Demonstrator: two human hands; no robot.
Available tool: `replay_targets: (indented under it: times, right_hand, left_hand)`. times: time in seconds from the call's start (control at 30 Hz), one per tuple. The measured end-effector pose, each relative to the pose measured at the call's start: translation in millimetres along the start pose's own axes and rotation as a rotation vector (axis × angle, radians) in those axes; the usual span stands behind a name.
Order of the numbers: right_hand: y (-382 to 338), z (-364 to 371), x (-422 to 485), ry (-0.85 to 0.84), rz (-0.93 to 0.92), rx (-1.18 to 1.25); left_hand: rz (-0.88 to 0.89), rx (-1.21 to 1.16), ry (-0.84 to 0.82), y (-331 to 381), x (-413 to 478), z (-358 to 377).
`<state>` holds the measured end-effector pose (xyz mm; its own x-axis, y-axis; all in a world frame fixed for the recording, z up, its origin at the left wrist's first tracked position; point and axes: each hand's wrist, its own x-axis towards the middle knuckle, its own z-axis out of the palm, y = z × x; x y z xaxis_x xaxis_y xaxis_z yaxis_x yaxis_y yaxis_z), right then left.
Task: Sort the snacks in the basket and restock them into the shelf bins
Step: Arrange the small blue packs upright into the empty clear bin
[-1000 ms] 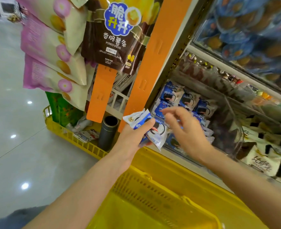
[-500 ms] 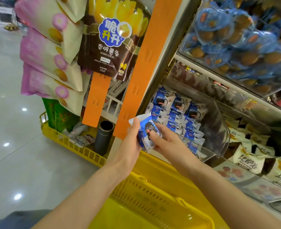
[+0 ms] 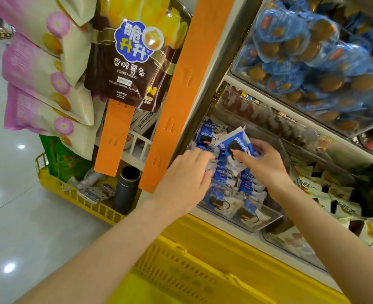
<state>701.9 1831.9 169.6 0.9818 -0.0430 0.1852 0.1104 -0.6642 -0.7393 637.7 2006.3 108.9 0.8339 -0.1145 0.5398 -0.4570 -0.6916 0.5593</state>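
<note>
Bin opening: the clear shelf bin (image 3: 273, 219) is open at the top; both hands enter it from the front, under the shelf edge above.
Left boundary: a grey shelf upright (image 3: 203, 115), with an orange hanging strip (image 3: 188, 84) just beside it, closes the bin's left side.
Right boundary: the bin's clear side wall separates it from a neighbouring bin of cream packets (image 3: 334, 200).
Front edge: a low clear front wall stands below both wrists, with blue cookie packets (image 3: 222, 175) piled behind it.
Below: the yellow basket (image 3: 176, 246) lies under the forearms, its slotted rim close under the shelf front.
Left hand (image 3: 187, 183): fingers nearly straight and together, tips resting on the packets at the bin's left side.
Right hand (image 3: 266, 165): thumb and curled fingers pinch one blue-and-white cookie packet (image 3: 236, 143), held tilted above the pile toward the back of the bin.
Hidden: the left fingertips disappear among the wrappers; the basket's inside is cut off by the lower frame edge.
Unclear: the packet print is too small to read; the upper bin of blue-wrapped snacks (image 3: 312, 62) is blurred.
</note>
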Motion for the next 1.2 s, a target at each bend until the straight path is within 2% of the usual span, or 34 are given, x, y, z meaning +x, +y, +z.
replay_targets:
  times: [0.1, 0.23, 0.33, 0.5, 0.67, 0.83, 0.97, 1.07, 1.13, 1.2]
  right_hand:
    - [4, 20, 34, -0.056, -0.11, -0.221]
    - [1, 48, 62, -0.248, -0.296, -0.365]
    - [8, 58, 74, -0.362, -0.336, -0.46]
    - [14, 65, 78, -0.279, -0.372, -0.609]
    - [9, 55, 53, -0.243, -0.382, -0.477]
    - [12, 33, -10, -0.132, -0.386, -0.32]
    - [39, 16, -70, -0.177, -0.395, -0.465]
    - [57, 4, -110, -0.141, -0.587, -0.694]
    - [74, -1, -132, -0.15, -0.624, -0.668]
    - [93, -2, -157, -0.219, -0.54, -0.56]
  left_hand:
    - [0.088, 0.302, -0.161, -8, 2, 10]
    - [0.103, 0.318, -0.149, -14, 3, 13]
    - [0.109, 0.299, -0.138, -14, 2, 14]
    - [0.108, 0.274, -0.133, -13, 1, 13]
    - [0.085, 0.278, -0.117, -12, 1, 15]
    - [0.029, 0.313, -0.147, -4, 3, 16]
    - [-0.032, 0.293, -0.171, 15, -3, 12]
    - [-0.014, 0.168, -0.081, 32, -33, 12]
    - [0.018, 0.122, -0.012, 41, -65, 15]
    - [0.023, 0.124, 0.008, 40, -100, 23]
